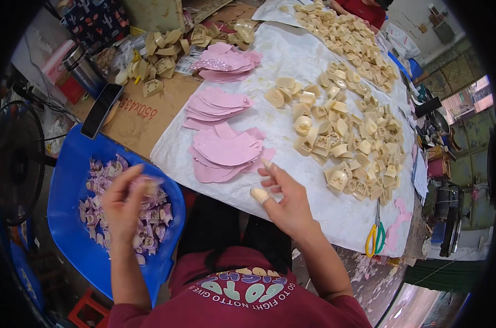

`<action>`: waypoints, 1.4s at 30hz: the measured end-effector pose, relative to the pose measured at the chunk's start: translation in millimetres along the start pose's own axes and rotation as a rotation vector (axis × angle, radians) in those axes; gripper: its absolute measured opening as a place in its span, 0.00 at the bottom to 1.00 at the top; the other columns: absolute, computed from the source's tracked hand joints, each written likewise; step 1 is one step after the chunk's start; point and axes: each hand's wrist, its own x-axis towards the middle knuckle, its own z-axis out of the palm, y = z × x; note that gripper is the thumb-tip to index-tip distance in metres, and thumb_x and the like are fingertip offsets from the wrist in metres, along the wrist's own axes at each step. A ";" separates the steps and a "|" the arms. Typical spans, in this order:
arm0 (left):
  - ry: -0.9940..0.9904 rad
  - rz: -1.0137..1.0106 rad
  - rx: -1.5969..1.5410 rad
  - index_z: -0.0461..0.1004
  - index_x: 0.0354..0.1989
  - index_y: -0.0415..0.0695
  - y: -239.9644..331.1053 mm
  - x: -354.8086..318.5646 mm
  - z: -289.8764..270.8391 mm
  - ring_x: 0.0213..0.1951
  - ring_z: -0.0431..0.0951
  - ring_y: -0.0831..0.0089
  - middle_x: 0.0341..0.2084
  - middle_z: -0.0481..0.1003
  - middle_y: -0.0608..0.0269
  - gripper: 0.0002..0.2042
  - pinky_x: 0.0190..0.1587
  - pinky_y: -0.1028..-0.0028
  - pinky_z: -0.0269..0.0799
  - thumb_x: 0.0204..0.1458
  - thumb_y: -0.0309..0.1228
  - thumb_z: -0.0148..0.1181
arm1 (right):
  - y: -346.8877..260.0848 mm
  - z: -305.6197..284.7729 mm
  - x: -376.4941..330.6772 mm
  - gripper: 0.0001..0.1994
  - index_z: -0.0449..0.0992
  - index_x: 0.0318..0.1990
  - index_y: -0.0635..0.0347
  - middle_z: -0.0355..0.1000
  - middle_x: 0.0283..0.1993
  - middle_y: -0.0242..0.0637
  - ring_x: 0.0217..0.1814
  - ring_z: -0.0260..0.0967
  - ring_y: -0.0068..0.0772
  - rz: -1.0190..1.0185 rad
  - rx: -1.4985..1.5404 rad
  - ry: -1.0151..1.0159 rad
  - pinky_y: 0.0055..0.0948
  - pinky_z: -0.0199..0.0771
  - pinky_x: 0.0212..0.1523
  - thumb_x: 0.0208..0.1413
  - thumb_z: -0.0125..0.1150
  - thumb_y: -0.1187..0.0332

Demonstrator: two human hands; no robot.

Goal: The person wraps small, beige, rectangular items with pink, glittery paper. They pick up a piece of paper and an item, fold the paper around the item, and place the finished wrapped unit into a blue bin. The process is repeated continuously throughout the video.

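Note:
My left hand (123, 205) is over a blue plastic basin (67, 218), fingers closed on a small pink-covered heel piece (154, 181), blurred. Below it the basin holds many similar glittery pink and purple pieces (149, 229). At the table's near edge my right hand (285, 202) is held with fingers apart and nothing in them. Pale finger cots cover its thumb and index finger. Just beyond that hand lies a stack of pink cut sheets (226, 147), with a second stack (218, 105) and a glittery one (226, 61) farther off.
Cream moulded heel-like pieces (357, 131) are heaped across the white-covered table (270, 60). Scissors (376, 235) with yellow and green handles rest at the right edge. A phone (101, 110) and steel flask (84, 68) stand left. A fan (18, 164) is beside the basin; another person (363, 10) sits opposite.

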 end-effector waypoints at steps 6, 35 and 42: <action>0.378 0.426 0.582 0.71 0.52 0.38 7.0 5.8 -27.8 0.55 0.68 0.59 0.49 0.70 0.54 0.23 0.61 0.66 0.57 0.44 0.23 0.63 | -6.7 29.6 58.8 0.14 0.77 0.39 0.56 0.70 0.36 0.35 0.40 0.66 0.37 -0.434 -0.411 0.008 0.37 0.62 0.38 0.44 0.68 0.65; -0.545 -0.544 -0.841 0.63 0.58 0.32 1.8 6.3 160.1 0.53 0.74 0.59 0.52 0.70 0.47 0.21 0.45 0.59 0.79 0.63 0.36 0.44 | 56.6 -47.0 40.7 0.17 0.72 0.46 0.62 0.70 0.53 0.44 0.56 0.65 0.48 -0.353 -0.543 0.315 0.43 0.63 0.55 0.45 0.61 0.73; -0.479 -0.455 -0.950 0.57 0.61 0.30 20.9 4.2 163.6 0.59 0.68 0.56 0.58 0.64 0.44 0.25 0.56 0.61 0.72 0.63 0.38 0.44 | 78.9 -82.9 58.3 0.21 0.71 0.49 0.65 0.68 0.50 0.46 0.53 0.65 0.49 -0.248 -0.783 0.146 0.43 0.60 0.60 0.43 0.59 0.79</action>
